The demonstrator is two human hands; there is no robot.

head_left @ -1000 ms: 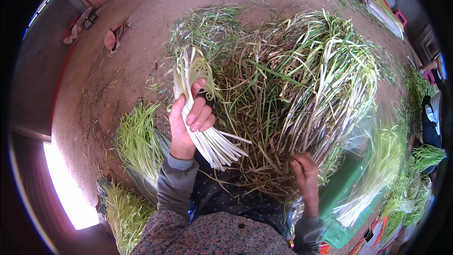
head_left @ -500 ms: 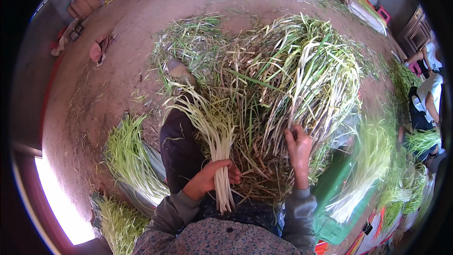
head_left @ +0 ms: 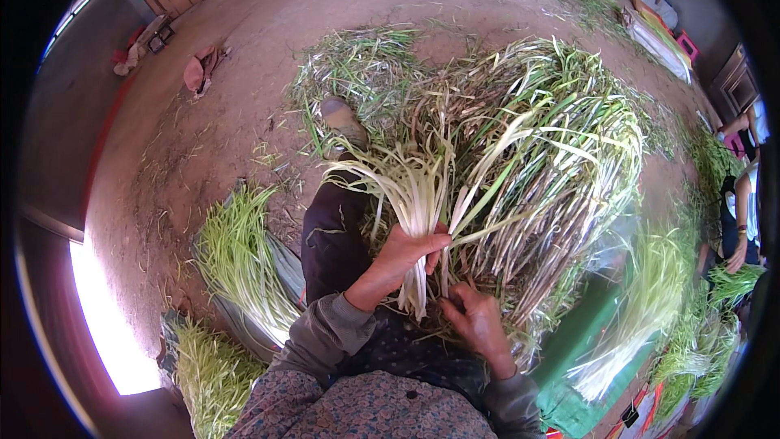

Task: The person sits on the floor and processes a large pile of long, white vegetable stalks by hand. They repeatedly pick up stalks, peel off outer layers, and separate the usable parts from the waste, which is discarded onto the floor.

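My left hand is wrapped round a bunch of white-stemmed leafy greens, like garlic shoots, with pale leaves fanning away from me. Its white stem ends hang below the fist. Just right of it, my right hand pinches the lower end of a separate stalk, whose leaves spread up toward the right beside my left thumb. Beyond my hands lies a large heap of untidy greens, with brownish stems and green leaf tips.
Trimmed-looking greens lie at my left, with another bundle nearer me. At right, pale greens rest on a green wrapped block. Loose scraps litter the floor by my shoe. Another person works at far right.
My right hand has come from the big heap toward my left hand, bringing a stalk beside the bunch. My left hand has moved slightly up and right. The whole view has shifted.
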